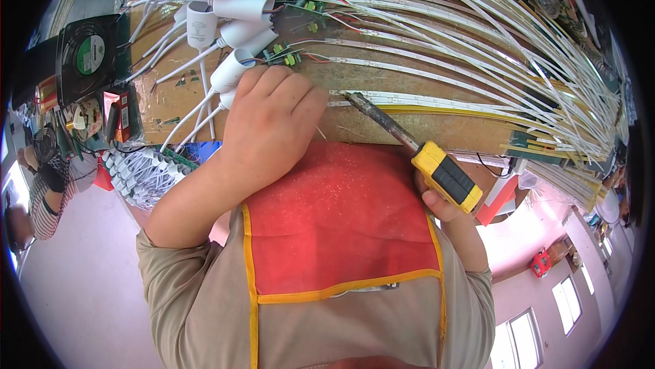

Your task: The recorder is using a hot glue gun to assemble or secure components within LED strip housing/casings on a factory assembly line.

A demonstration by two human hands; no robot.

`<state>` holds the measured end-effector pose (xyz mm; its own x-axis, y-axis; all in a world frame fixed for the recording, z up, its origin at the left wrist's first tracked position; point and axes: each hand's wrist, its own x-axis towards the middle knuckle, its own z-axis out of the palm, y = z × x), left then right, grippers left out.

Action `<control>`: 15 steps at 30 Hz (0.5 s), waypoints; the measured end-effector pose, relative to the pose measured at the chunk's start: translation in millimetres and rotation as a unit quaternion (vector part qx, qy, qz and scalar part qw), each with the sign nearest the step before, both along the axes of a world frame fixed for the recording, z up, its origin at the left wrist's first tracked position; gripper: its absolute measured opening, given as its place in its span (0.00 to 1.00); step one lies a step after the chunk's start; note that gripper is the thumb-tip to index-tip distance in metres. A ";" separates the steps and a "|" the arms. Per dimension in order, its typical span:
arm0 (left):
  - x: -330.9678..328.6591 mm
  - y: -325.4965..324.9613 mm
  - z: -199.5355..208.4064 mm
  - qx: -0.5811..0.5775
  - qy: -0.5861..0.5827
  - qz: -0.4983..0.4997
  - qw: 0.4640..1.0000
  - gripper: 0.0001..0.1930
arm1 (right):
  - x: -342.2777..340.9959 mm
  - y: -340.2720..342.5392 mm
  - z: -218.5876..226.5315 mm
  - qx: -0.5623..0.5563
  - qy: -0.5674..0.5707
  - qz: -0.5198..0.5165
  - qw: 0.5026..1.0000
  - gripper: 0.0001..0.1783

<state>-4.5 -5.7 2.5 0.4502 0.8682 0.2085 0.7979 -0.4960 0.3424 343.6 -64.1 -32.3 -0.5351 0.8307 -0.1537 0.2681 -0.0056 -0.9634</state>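
My left hand (273,113) is closed over the near edge of the bench, its back toward me and its fingers curled down. Whatever it grips is hidden beneath the fingers, right beside a white cylindrical housing (232,70) with a white cable. In my right hand (440,205) is a soldering iron (447,176) with a yellow and black handle. The iron's dark shaft slants up and left, its tip over the end of a white LED strip (423,101) near my left hand. Small green circuit boards (283,55) join more housings to strips by thin wires.
Cardboard (160,96) covers the bench. Long LED strips (546,55) fan out to the right. A black fan (85,55) and a red box (117,116) stand at left. Below the edge lies a heap of cabled housings (147,174); another person (54,191) is at far left.
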 end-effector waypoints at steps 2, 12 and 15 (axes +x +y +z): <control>0.6 0.5 1.0 -0.003 0.001 0.000 1.000 0.12 | 0.6 -2.4 -1.6 -0.004 0.005 -0.013 1.000 0.18; 2.9 1.1 5.2 -0.016 -0.009 0.011 1.000 0.10 | 3.2 -4.0 -3.5 -0.024 0.015 -0.021 0.999 0.18; 3.7 0.3 3.7 -0.021 -0.003 0.019 1.000 0.11 | 0.4 -2.3 -2.4 -0.022 0.031 -0.027 0.999 0.17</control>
